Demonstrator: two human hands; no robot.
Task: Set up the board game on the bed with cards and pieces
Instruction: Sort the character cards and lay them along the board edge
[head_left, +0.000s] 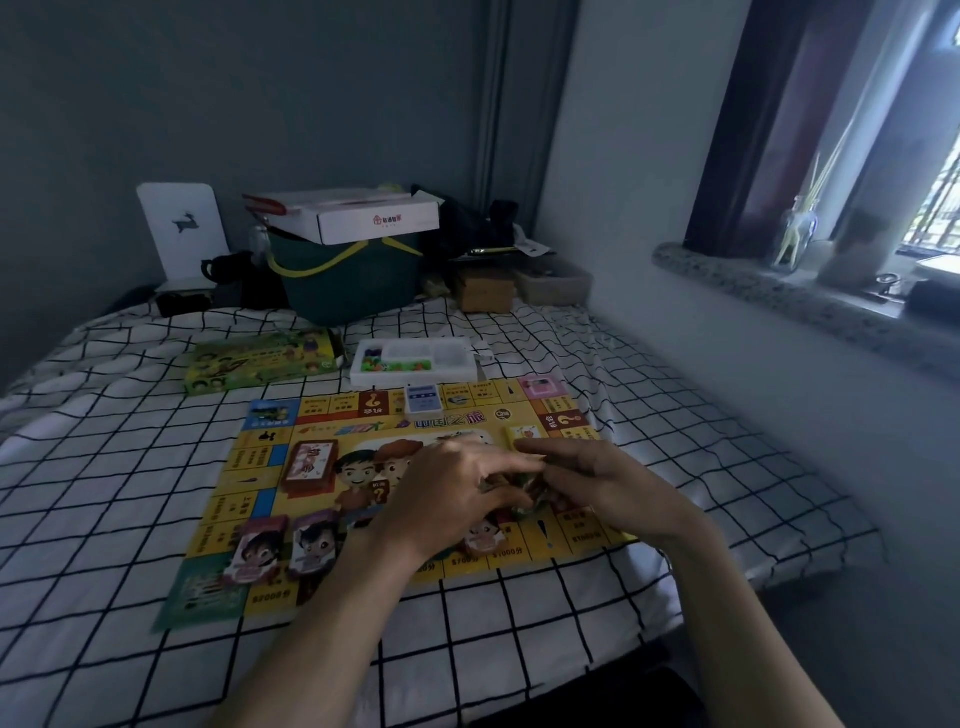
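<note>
A yellow game board (322, 525) lies flat on the checked bed sheet. My left hand (447, 488) and my right hand (597, 483) meet over the board's middle, and both grip a small greenish stack of cards (519, 486), mostly hidden by my fingers. On the board sit a red card deck (310, 464), a blue-white card pack (423, 402), a pink card (540, 387), a small yellow card (524, 432) and two character cards (283, 548) near its front left corner. Behind the board stand a white tray of coloured pieces (415, 362) and the green game box (260, 364).
At the head of the bed stand a dark green bin (353, 280) with a white carton (358, 215) on top, a white panel with a deer (184, 228), cardboard boxes (485, 291) and dark clutter. A wall and stone window sill (779, 291) run along the right.
</note>
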